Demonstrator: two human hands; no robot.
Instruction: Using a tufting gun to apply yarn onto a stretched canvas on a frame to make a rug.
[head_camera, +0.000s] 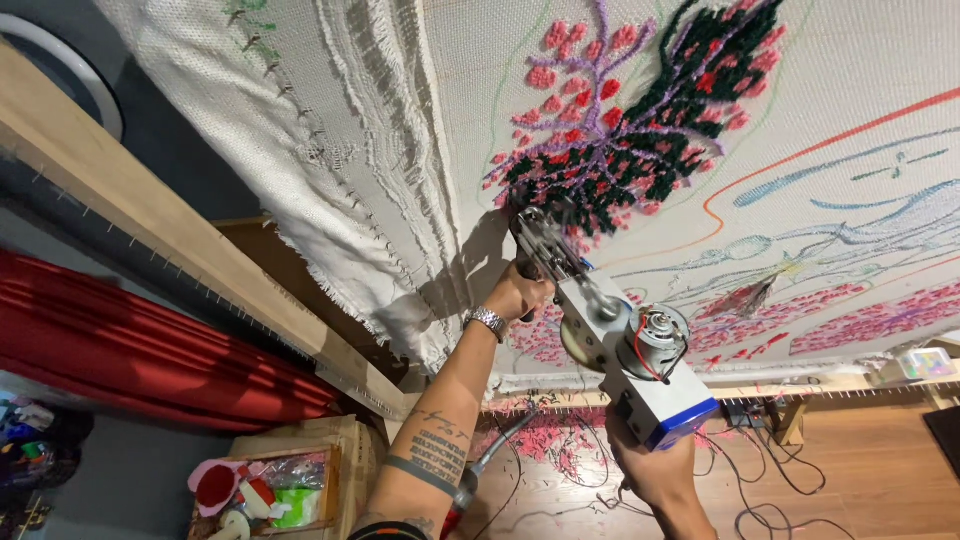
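Hands grip a tufting gun (610, 330) pressed to the stretched cloth (450, 90) near twelve o'clock: left hand (518, 292) clasps its front handle, right hand (655, 470) its rear grip; probably heavy, rigid.

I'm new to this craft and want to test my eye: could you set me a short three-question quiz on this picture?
1. True or false: the tufting gun has its tip against the stretched backing cloth.
2. Which hand grips the gun's front handle, nearer the cloth? A) left hand B) right hand
3. Fill in: the wrist behind the left hand wears a silver ____.

Key: 1 true, the tip meets the cloth at the lower edge of the pink, purple and dark green tufted patch. 2 A; the right hand holds the blue-edged rear end. 3 wristwatch.
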